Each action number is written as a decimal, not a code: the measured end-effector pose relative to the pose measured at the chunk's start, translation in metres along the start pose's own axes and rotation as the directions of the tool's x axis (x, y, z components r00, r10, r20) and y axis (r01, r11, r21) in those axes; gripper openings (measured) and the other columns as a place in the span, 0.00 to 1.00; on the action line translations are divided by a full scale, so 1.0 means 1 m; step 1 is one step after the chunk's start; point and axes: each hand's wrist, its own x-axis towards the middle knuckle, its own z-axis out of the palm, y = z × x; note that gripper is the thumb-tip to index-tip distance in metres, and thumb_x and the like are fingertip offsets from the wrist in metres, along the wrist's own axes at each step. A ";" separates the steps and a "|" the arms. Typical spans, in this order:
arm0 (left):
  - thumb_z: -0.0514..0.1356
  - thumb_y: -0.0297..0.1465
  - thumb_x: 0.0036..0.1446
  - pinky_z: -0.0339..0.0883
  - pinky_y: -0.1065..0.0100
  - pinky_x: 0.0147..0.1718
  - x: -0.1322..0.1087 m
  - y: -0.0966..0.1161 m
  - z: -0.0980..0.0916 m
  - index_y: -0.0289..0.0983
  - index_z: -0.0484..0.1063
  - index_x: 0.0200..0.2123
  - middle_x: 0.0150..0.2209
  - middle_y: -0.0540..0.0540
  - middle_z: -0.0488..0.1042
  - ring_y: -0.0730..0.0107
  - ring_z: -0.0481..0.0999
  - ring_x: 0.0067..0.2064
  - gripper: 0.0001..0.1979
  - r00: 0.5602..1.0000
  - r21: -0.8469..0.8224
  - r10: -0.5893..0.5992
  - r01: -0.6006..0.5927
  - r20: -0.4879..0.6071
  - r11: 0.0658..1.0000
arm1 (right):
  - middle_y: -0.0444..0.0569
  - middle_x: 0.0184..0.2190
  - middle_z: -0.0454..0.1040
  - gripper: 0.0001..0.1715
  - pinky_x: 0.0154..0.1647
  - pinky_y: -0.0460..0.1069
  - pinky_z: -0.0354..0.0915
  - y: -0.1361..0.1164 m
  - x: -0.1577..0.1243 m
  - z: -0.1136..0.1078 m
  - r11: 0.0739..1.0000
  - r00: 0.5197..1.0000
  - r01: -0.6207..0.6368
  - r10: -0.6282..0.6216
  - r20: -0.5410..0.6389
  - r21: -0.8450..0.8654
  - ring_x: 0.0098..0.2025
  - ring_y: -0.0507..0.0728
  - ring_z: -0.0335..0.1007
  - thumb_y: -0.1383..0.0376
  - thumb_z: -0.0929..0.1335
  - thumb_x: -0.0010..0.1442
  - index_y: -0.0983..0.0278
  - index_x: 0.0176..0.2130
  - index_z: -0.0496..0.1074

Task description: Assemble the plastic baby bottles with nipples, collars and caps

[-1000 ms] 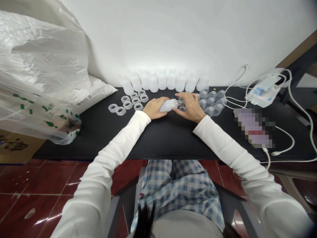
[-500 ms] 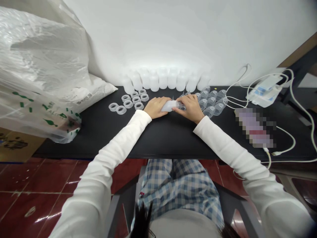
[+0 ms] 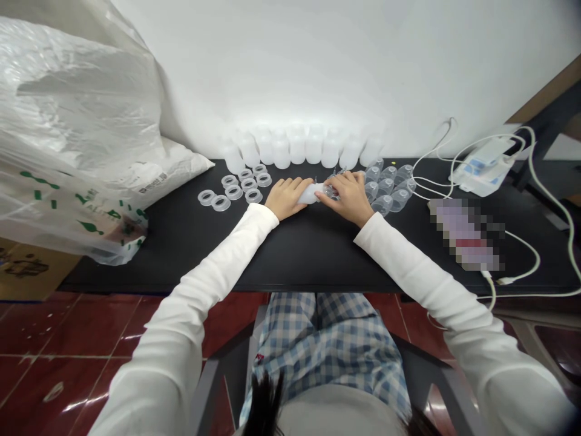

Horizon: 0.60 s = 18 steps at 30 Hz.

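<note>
My left hand (image 3: 285, 197) is wrapped round a small white plastic bottle (image 3: 311, 192) lying on its side on the black table (image 3: 295, 248). My right hand (image 3: 350, 195) pinches a small clear part (image 3: 329, 191) at the bottle's mouth. A row of white bottles (image 3: 297, 149) stands upright against the wall behind my hands. Several translucent rings (image 3: 236, 189) lie left of my left hand. Several clear caps (image 3: 388, 184) lie right of my right hand.
A large plastic sack (image 3: 77, 139) fills the table's left end. A white charger box (image 3: 485, 165) with white cables (image 3: 531, 254) and a blurred flat object (image 3: 465, 233) lie at the right. A cardboard box (image 3: 25, 269) sits on the red tiled floor.
Both hands have shifted slightly towards the wall with the bottle. My right hand went from reaching among the clear parts to pressing one at the bottle's mouth.
</note>
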 end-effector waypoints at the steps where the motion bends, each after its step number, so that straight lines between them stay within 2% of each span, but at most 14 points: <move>1: 0.62 0.36 0.61 0.67 0.54 0.49 0.000 0.000 0.001 0.36 0.68 0.62 0.53 0.34 0.78 0.46 0.79 0.51 0.27 1.000 -0.016 -0.018 0.018 -0.017 1.000 | 0.53 0.36 0.77 0.25 0.53 0.60 0.57 0.001 0.001 -0.003 1.000 1.000 0.011 -0.010 0.009 -0.009 0.44 0.64 0.69 0.45 0.61 0.71 0.62 0.42 0.74; 5: 0.64 0.34 0.58 0.70 0.55 0.49 0.000 -0.005 0.004 0.37 0.67 0.61 0.55 0.36 0.78 0.49 0.79 0.53 0.28 0.985 -0.111 -0.133 0.121 -0.107 0.986 | 0.55 0.39 0.76 0.25 0.53 0.61 0.59 0.017 0.005 -0.023 0.999 1.000 -0.007 0.007 -0.007 -0.052 0.45 0.65 0.71 0.50 0.56 0.75 0.62 0.49 0.73; 9: 0.65 0.33 0.57 0.73 0.57 0.49 0.000 -0.007 0.005 0.38 0.66 0.60 0.55 0.38 0.78 0.52 0.80 0.54 0.28 0.963 -0.183 -0.228 0.200 -0.144 0.962 | 0.59 0.41 0.76 0.28 0.51 0.63 0.62 0.044 0.008 -0.038 0.986 0.993 -0.107 0.100 -0.058 -0.127 0.48 0.68 0.71 0.53 0.52 0.75 0.63 0.48 0.73; 18: 0.66 0.32 0.55 0.73 0.57 0.49 0.001 -0.002 0.002 0.37 0.68 0.58 0.55 0.38 0.79 0.51 0.81 0.54 0.27 0.967 -0.188 -0.225 0.200 -0.123 0.962 | 0.64 0.45 0.74 0.22 0.50 0.66 0.64 0.070 -0.002 -0.021 0.973 0.994 -0.064 0.083 0.076 -0.222 0.50 0.71 0.69 0.55 0.60 0.71 0.66 0.44 0.76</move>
